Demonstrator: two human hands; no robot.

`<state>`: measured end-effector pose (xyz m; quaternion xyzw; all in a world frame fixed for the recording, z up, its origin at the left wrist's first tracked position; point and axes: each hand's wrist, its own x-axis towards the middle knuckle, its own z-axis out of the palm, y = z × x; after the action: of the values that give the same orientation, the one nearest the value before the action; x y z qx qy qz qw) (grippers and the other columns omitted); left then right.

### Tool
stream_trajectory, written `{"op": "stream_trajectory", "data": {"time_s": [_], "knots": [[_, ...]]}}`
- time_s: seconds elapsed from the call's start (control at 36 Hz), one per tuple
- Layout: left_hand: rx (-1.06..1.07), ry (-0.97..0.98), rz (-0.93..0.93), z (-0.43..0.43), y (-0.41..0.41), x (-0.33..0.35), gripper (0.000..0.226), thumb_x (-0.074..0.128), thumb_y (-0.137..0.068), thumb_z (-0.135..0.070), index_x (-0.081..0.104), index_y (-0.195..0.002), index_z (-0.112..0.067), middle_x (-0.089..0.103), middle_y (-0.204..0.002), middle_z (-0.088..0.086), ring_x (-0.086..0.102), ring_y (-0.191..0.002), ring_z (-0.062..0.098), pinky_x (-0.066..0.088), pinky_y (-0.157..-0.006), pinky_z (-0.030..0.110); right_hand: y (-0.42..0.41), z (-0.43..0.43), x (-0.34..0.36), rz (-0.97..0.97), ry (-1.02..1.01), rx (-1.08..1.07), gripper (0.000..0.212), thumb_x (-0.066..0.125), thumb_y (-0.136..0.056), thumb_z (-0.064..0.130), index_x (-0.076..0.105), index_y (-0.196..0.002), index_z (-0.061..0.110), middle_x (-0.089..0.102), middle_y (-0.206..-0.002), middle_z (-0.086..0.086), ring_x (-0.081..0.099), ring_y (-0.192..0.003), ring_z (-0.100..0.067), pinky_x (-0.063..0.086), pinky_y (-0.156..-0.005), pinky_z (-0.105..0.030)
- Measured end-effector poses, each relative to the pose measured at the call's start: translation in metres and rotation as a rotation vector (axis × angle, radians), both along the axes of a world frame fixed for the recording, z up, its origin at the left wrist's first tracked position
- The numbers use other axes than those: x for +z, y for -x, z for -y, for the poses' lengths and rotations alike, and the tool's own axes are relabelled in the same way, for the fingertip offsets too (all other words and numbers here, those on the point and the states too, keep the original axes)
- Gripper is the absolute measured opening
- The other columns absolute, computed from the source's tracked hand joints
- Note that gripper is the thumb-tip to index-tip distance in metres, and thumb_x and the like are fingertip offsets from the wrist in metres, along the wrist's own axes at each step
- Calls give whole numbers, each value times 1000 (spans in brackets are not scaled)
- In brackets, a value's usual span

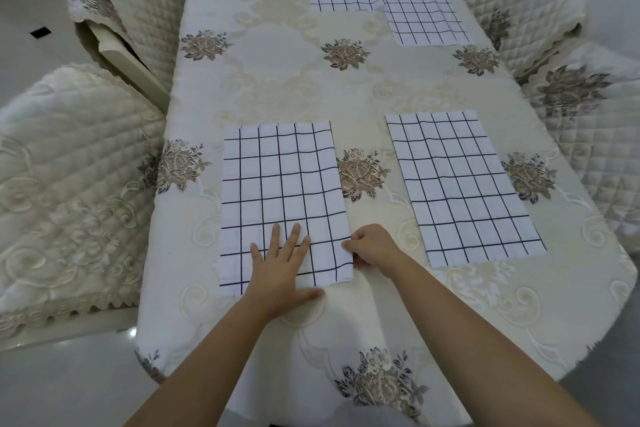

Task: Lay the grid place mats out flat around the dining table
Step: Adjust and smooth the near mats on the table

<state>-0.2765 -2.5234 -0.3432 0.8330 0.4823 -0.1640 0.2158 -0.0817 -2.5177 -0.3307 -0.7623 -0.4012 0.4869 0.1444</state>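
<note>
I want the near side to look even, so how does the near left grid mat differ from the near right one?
The near left mat has both hands on it: the left hand lies flat on it and the right hand pinches its right edge, while the near right mat lies untouched. The near left mat sits roughly square to the view; the near right mat slants, its far end angled left. Both are white with dark grid lines, flat on the tablecloth.

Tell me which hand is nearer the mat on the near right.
Right. The right hand pinches the left mat's edge, closer to the right mat; the left hand presses farther left.
</note>
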Motion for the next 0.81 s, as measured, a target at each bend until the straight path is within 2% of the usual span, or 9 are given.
{"op": "stream_trajectory", "data": {"time_s": [0.08,0.19,0.33,0.42,0.5,0.56,0.64,0.72,0.81], "knots": [[10,-13,4,-1,0,-1,113,0,-49,-83,-10,-148,-28,-40,-139,-7,-39,-126,19,-5,-109,62,1,0,-2,10,-13,-17,21,60,-76,11,49,-58,13,49,-65,-13,48,-61,-21,40,-60,-32],[14,-24,-2,-2,0,-2,110,-2,-51,-80,-9,-148,-28,-37,-142,-8,-38,-127,18,-3,-109,63,3,0,0,7,-12,-43,23,61,-79,13,50,-59,13,54,-67,-14,53,-62,-23,42,-61,-33],[9,-21,0,-4,1,-1,109,-2,-51,-80,-8,-148,-29,-38,-139,-9,-28,-140,25,-3,-109,63,4,3,1,11,-35,-63,31,62,-81,15,44,-55,14,53,-67,-12,52,-63,-22,40,-61,-29],[5,-26,6,-4,1,-2,114,-3,-49,-86,-9,-148,-29,-36,-143,-8,-32,-136,23,-3,-109,63,4,6,5,-6,-48,-63,31,62,-83,21,44,-58,15,56,-68,-10,54,-64,-22,43,-62,-30],[-10,-33,4,-4,2,-1,128,-20,-36,-92,-11,-147,-29,-38,-141,-7,-38,-128,20,-4,-109,62,1,10,11,-56,-19,-24,28,65,-83,24,49,-62,14,62,-68,-8,59,-61,-22,49,-65,-31],[-7,-38,9,-3,2,-2,126,-14,-38,-93,-11,-147,-30,-39,-139,-7,-38,-127,20,-4,-109,62,-3,14,14,-87,21,33,28,66,-83,22,51,-61,13,64,-63,-7,62,-52,-18,49,-55,-24],[-3,-33,26,-4,4,-1,111,2,-50,-85,-9,-147,-32,-37,-140,-9,-37,-128,19,-5,-109,62,-8,21,19,-106,66,76,29,65,-85,21,53,-60,14,63,-58,-3,62,-46,-13,38,-42,-12],[-11,-36,59,-9,7,-2,123,-4,-41,-96,-6,-147,-34,-33,-141,-12,-35,-130,18,-6,-109,61,-10,27,22,-88,64,108,31,62,-87,27,57,-60,12,67,-62,-3,62,-50,-15,46,-50,-17],[21,-63,112,-11,10,-3,121,-17,-44,-92,2,-148,-32,-26,-144,-12,-29,-136,20,-6,-110,61,-15,33,23,110,-1,158,30,58,-88,32,55,-64,14,65,-66,-2,59,-62,-17,51,-69,-30]]}}
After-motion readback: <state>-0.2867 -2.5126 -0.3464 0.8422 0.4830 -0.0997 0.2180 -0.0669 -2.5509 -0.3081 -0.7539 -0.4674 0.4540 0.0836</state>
